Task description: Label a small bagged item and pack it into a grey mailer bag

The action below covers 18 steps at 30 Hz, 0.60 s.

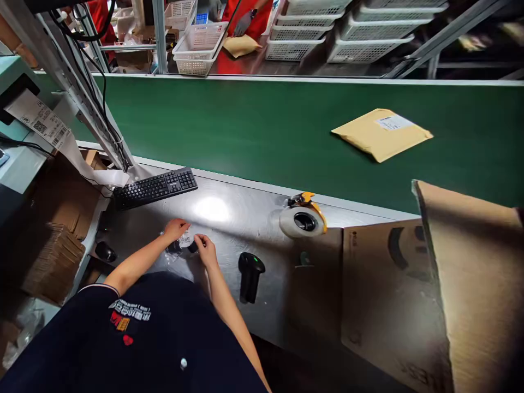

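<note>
A small clear plastic package [186, 239] with a white label and dark contents lies low over the metal worktop. My left hand [176, 230] pinches its upper left side by the label. On the other side, my right hand [206, 251] has thumb and fingers closed on its right edge, beside a dark part. The exact contents are too small to make out. A black barcode scanner [250, 275] with a green light rests to the right of my right hand. Beyond my left hand sits a black keyboard [158, 188].
Behind the worktop [229, 218] runs a green conveyor belt [229, 125] carrying a yellow padded envelope [382, 134]. A tape dispenser [303, 220] stands near its edge. An open cardboard box [385, 295] fills the right. A label printer [24, 120] and mouse [105, 251] are left; a gloved co-worker stands across.
</note>
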Each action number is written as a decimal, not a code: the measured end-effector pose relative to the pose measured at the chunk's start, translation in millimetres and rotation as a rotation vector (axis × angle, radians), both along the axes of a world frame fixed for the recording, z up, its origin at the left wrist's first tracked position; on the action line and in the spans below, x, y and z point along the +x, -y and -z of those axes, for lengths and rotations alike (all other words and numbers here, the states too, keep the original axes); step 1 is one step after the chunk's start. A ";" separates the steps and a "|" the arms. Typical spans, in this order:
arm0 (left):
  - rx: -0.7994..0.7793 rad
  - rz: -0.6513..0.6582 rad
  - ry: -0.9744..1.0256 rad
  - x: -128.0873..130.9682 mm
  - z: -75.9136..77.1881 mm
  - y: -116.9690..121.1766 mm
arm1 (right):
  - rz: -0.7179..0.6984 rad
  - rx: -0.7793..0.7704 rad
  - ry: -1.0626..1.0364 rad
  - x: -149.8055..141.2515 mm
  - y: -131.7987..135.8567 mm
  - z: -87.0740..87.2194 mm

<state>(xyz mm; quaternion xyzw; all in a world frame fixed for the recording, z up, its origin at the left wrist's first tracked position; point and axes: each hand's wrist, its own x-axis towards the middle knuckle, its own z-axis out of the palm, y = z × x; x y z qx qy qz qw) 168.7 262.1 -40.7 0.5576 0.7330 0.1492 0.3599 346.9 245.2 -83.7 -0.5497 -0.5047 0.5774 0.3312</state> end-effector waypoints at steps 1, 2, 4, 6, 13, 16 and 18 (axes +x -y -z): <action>0.004 -0.017 0.010 1.2 0.2 -1.6 | 0.003 0.017 0.020 1.1 0.3 -3.7; 0.006 -0.028 0.025 2.5 0.4 -3.1 | 0.007 0.042 0.043 2.6 0.7 -7.3; 0.010 -0.033 0.067 5.6 0.5 -5.2 | 0.014 0.099 0.086 5.9 1.5 -13.4; 0.015 -0.018 0.124 9.6 -0.3 -5.9 | 0.019 0.137 0.087 8.1 1.0 -17.0; 0.047 0.016 0.313 24.2 -8.5 -2.2 | -0.093 0.061 0.034 16.5 -4.4 -18.8; 0.061 0.024 0.364 28.0 -11.1 -2.7 | -0.103 0.128 0.188 25.2 -1.3 -26.1; 0.081 0.025 0.367 32.4 -14.3 -1.9 | -0.058 0.228 0.266 29.7 1.2 -32.8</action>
